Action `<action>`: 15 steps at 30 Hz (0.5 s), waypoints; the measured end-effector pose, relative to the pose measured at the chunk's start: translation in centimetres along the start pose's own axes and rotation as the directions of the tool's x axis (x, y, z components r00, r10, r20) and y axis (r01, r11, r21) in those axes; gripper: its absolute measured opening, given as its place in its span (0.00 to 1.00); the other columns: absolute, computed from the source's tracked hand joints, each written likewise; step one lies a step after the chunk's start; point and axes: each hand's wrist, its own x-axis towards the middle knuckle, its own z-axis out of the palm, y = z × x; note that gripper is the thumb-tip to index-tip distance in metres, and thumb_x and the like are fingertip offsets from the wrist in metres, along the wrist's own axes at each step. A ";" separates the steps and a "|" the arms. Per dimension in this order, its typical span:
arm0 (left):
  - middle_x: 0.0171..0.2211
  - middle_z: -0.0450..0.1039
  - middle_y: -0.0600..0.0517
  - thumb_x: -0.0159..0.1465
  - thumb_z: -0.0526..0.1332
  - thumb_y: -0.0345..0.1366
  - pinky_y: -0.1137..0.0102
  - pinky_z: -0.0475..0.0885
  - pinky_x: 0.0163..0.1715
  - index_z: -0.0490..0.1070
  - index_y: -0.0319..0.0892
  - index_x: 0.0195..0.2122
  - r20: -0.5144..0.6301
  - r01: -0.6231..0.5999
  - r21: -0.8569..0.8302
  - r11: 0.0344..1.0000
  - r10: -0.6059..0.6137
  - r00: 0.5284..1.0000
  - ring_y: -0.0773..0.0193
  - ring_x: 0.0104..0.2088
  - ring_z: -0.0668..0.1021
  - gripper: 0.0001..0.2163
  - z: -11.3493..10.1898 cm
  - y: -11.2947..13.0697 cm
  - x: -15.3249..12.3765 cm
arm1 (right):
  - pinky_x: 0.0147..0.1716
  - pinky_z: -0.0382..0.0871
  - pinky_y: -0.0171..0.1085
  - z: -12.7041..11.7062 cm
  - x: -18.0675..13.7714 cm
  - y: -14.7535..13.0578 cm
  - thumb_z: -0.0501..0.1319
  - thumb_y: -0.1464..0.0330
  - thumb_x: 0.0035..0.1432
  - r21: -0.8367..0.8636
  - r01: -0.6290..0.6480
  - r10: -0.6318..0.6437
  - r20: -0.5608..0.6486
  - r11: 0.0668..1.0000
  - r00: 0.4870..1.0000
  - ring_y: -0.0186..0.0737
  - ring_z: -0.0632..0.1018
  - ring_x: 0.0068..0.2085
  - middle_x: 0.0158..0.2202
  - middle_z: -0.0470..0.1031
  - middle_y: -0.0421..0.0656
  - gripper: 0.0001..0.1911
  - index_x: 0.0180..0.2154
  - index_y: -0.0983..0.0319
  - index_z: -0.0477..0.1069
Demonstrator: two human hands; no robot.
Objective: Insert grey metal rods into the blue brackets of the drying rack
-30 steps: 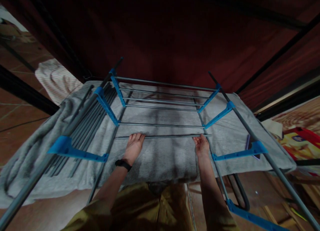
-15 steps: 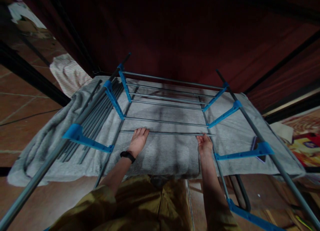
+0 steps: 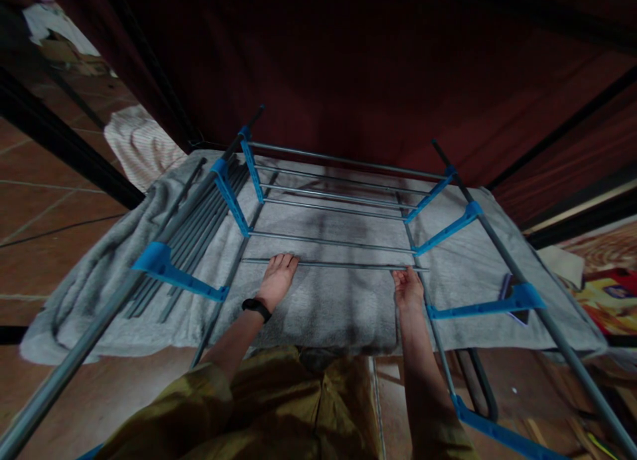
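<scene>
A thin grey metal rod runs crosswise in front of me. My left hand is closed over it near its left end, with a black band on the wrist. Close to its right end, the fingers of my right hand pinch the same rod. Around my hands stands a rack frame of grey tubes with blue plastic brackets. Beyond the held rod, several crossbars span between the left and right brackets. The nearer brackets, at left and right, have no crossbar between them.
Several loose grey tubes lie at the left on a grey blanket that covers the surface under the frame. A phone-like dark object rests behind the right bracket. A dark red cloth hangs at the back.
Both hands keep their hold on the rod in nearly the same place. The view has shifted very slightly.
</scene>
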 end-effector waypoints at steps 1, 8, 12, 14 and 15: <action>0.48 0.70 0.41 0.67 0.47 0.27 0.56 0.62 0.53 0.69 0.40 0.55 -0.002 -0.002 0.001 1.000 0.002 1.000 0.51 0.48 0.69 0.19 0.0 0.0 0.0 | 0.37 0.77 0.33 0.0 0.0 0.0 0.66 0.68 0.55 0.003 0.000 0.000 0.002 1.000 1.000 0.30 0.76 0.25 0.21 0.72 0.34 0.08 0.28 0.61 0.68; 0.49 0.70 0.41 0.67 0.48 0.27 0.57 0.63 0.52 0.70 0.41 0.55 -0.016 0.009 -0.041 0.999 -0.010 1.000 0.51 0.49 0.69 0.19 0.2 0.0 -0.1 | 0.37 0.78 0.34 0.2 -0.5 -0.2 0.67 0.68 0.55 -0.008 0.016 -0.016 0.019 1.000 1.000 0.30 0.76 0.24 0.21 0.72 0.34 0.09 0.28 0.60 0.68; 0.47 0.71 0.39 0.66 0.48 0.27 0.56 0.63 0.52 0.70 0.40 0.55 -0.019 0.007 -0.050 0.999 -0.008 1.000 0.50 0.48 0.69 0.19 0.1 0.0 0.0 | 0.37 0.78 0.35 0.2 -0.4 -0.1 0.68 0.67 0.53 -0.001 0.021 -0.021 0.024 1.000 0.999 0.30 0.76 0.24 0.21 0.73 0.34 0.09 0.28 0.60 0.68; 0.47 0.71 0.39 0.66 0.48 0.27 0.55 0.63 0.51 0.71 0.40 0.55 -0.022 0.013 -0.043 0.999 -0.014 1.000 0.50 0.48 0.70 0.19 0.0 0.0 0.0 | 0.36 0.79 0.34 0.1 -0.2 -0.1 0.68 0.67 0.52 0.005 0.011 -0.011 0.013 1.000 1.000 0.31 0.77 0.24 0.22 0.73 0.34 0.09 0.28 0.60 0.68; 0.47 0.71 0.39 0.66 0.48 0.27 0.56 0.63 0.51 0.71 0.40 0.55 -0.026 0.017 -0.036 0.999 -0.018 0.999 0.50 0.48 0.70 0.19 0.0 0.0 0.0 | 0.36 0.79 0.34 0.1 -0.1 0.0 0.68 0.67 0.52 0.009 0.005 -0.005 0.008 1.000 1.000 0.31 0.77 0.24 0.21 0.74 0.34 0.09 0.28 0.60 0.68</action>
